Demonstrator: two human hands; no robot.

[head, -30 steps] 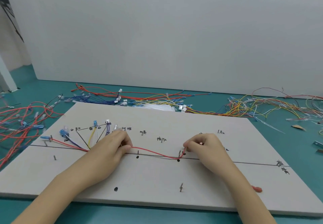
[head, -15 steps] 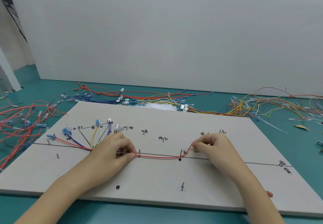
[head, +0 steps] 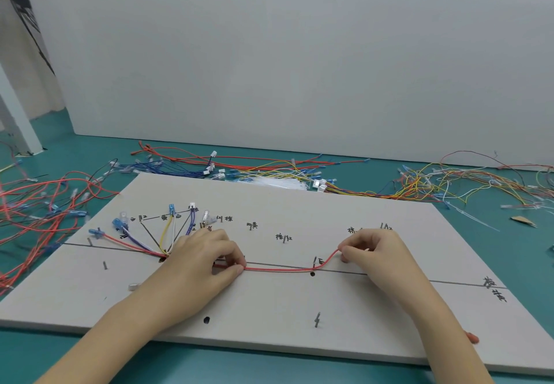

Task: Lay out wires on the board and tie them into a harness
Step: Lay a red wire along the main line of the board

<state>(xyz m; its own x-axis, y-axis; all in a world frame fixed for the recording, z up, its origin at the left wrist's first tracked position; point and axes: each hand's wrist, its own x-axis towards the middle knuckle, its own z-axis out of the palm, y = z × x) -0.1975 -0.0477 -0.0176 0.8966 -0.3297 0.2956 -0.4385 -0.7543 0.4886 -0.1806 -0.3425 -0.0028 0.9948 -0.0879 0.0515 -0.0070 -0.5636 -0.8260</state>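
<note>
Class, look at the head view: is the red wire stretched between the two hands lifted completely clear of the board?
No: the red wire lies along the board between the left hand and right hand, rising only near the right fingertips.

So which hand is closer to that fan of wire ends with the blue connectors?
Left. The left hand touches where the fanned wires converge; the right hand is far to their right.

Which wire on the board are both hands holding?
The red wire, stretched between the left hand and right hand. The yellow, white and purple wires fan leftward.

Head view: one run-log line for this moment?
left hand: pinches red wire | right hand: pinches red wire | wire: along board line
</note>
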